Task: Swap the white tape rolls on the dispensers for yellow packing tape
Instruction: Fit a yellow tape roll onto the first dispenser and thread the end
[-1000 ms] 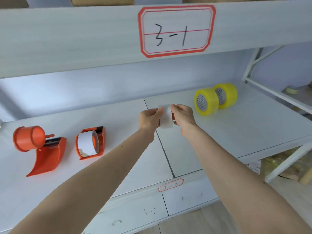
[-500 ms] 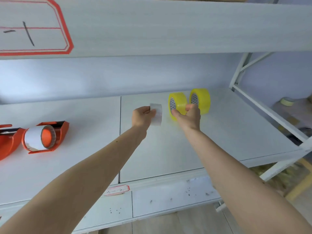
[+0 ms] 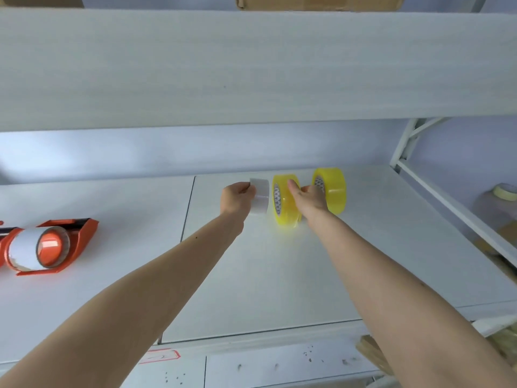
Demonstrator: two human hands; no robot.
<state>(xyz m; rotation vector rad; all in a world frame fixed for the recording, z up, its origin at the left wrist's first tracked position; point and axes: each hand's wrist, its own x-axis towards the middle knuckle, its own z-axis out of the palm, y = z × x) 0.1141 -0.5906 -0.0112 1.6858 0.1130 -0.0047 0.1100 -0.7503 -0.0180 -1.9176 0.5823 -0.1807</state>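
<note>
In the head view, the left hand held a white tape roll pinched in its curled fingers just left of the near yellow tape roll, which stood on edge on the white shelf. The right hand had its grip closed round that near roll, thumb over the top (the fingers behind it were hidden), with the second yellow tape roll just to its right. Well to the left of the near yellow roll lay an orange dispenser carrying a white roll.
</note>
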